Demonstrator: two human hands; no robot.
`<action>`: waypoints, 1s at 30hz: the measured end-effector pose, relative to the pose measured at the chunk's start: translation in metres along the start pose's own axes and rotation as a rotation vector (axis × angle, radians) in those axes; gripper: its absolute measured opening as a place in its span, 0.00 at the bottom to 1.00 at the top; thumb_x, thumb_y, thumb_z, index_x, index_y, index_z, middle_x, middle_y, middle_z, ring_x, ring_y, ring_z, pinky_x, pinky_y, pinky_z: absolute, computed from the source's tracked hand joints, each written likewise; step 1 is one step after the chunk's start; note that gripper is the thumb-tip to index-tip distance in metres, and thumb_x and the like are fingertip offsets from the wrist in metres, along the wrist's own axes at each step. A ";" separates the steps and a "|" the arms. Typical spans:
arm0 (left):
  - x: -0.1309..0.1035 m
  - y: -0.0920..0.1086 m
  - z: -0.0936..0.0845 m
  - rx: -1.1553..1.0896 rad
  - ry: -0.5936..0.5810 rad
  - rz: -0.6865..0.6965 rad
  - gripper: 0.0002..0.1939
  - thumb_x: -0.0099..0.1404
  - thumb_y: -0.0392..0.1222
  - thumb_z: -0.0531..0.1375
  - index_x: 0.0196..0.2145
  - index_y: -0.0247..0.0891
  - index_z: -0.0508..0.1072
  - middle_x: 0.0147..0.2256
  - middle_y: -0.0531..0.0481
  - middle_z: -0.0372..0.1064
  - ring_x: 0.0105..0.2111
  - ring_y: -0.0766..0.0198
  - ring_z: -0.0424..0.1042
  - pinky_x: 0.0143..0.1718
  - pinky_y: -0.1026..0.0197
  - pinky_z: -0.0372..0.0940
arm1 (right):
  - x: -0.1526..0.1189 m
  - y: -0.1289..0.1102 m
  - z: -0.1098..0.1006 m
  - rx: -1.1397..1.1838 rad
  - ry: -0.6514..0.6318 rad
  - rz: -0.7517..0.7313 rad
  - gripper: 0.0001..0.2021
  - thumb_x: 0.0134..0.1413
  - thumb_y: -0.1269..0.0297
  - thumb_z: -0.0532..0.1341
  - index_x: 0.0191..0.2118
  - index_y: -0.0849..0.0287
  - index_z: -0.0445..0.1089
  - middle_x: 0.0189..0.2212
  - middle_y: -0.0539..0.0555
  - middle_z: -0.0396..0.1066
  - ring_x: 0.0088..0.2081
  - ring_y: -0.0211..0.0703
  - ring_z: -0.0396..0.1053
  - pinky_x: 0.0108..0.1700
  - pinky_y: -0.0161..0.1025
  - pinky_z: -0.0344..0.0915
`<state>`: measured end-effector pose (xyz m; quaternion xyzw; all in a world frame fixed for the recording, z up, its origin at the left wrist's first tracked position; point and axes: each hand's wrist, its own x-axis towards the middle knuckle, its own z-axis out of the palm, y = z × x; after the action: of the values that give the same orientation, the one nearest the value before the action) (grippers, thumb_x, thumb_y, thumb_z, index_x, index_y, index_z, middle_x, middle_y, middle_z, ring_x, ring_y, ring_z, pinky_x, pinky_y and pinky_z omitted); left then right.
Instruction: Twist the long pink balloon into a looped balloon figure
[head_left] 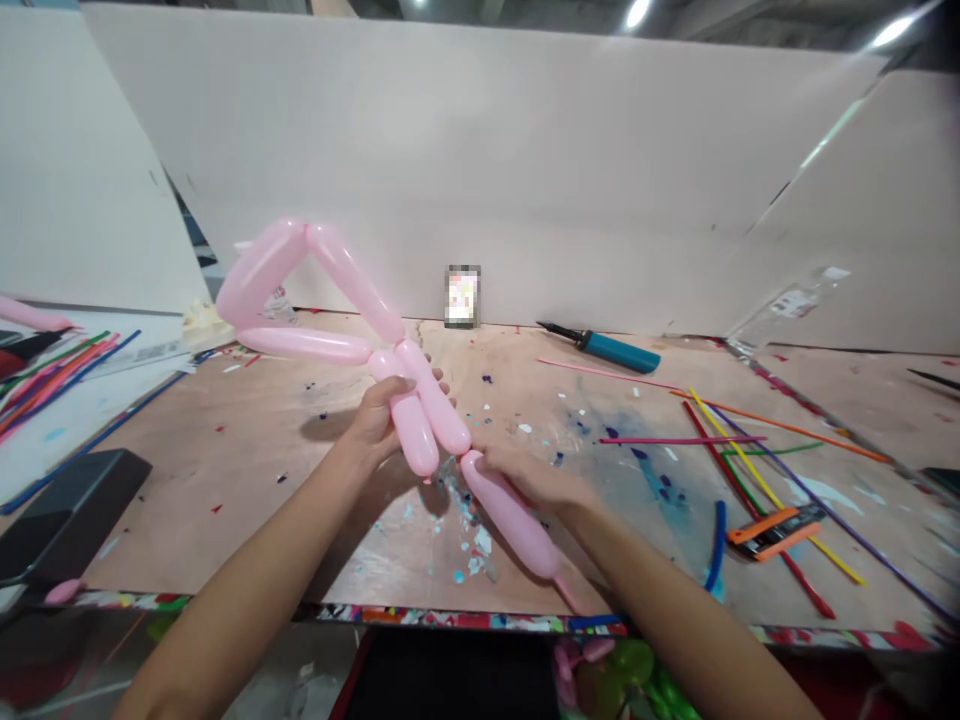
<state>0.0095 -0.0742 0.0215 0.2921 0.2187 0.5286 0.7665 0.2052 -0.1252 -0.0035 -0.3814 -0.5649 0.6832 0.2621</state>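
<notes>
A long pink balloon (349, 270), twisted into several segments, stretches from the upper left to the table's front. Its left part forms a bent loop. My left hand (386, 410) is wrapped round two segments lying side by side, thumb on top. My right hand (521, 475) grips the balloon just below the twist at the lower end of those segments. From there the last pink segment (514, 520) runs down to the right and ends in a thin uninflated tail (574, 590).
A teal hand pump (619, 352) and a small picture card (462, 297) are near the white partition (487, 150). Loose balloons and an orange cutter (776, 532) lie right, by a plastic bottle (791, 305). A black box (75, 515) sits left.
</notes>
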 end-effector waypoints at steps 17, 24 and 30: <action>-0.004 -0.012 -0.014 -0.072 0.103 -0.106 0.17 0.51 0.39 0.62 0.41 0.35 0.74 0.34 0.45 0.74 0.33 0.58 0.75 0.44 0.52 0.70 | 0.003 0.015 0.005 0.313 -0.151 0.132 0.25 0.45 0.61 0.69 0.47 0.55 0.59 0.30 0.49 0.70 0.26 0.38 0.69 0.29 0.39 0.70; -0.002 -0.014 -0.019 -0.090 0.030 -0.126 0.16 0.52 0.38 0.62 0.40 0.37 0.74 0.35 0.45 0.74 0.34 0.56 0.75 0.43 0.49 0.70 | 0.004 0.020 0.008 0.474 -0.207 0.252 0.19 0.53 0.50 0.56 0.40 0.63 0.67 0.25 0.53 0.68 0.24 0.39 0.66 0.26 0.37 0.66; -0.001 -0.017 -0.020 -0.053 0.019 -0.060 0.17 0.51 0.36 0.63 0.41 0.37 0.74 0.34 0.45 0.74 0.35 0.57 0.75 0.46 0.50 0.69 | 0.006 0.019 0.007 0.351 -0.133 0.142 0.20 0.47 0.62 0.67 0.45 0.59 0.63 0.33 0.53 0.73 0.29 0.41 0.72 0.33 0.42 0.71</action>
<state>0.0082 -0.0757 -0.0048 0.2597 0.2206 0.5138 0.7873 0.1974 -0.1292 -0.0224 -0.3227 -0.4251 0.8116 0.2379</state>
